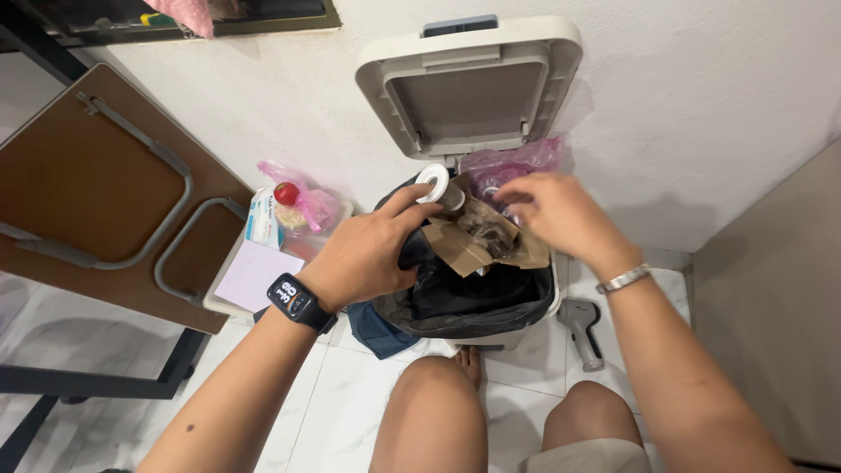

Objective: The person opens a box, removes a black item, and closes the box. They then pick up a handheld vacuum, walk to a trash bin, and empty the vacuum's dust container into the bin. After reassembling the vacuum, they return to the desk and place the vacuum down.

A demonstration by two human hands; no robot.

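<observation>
A white pedal bin point(534, 315) with its lid point(469, 83) up stands against the wall, lined with a black bag point(455, 293). My left hand point(368, 254), a black watch on its wrist, grips the bag's left edge by the rim. My right hand point(561, 215), wearing a silver bracelet, reaches into the top of the bin, fingers curled on the rubbish there; what they grip is hidden. Inside lie torn brown cardboard point(460, 250), a clear jar with a white round lid point(434, 184) and a pink plastic bag point(512, 162).
A folded brown table with grey metal legs point(105, 188) leans at the left. Beside the bin sits a white box point(263, 276) holding a pink bag, a red item and papers. A grey tool point(583, 328) lies on the white tiles. My knees are below.
</observation>
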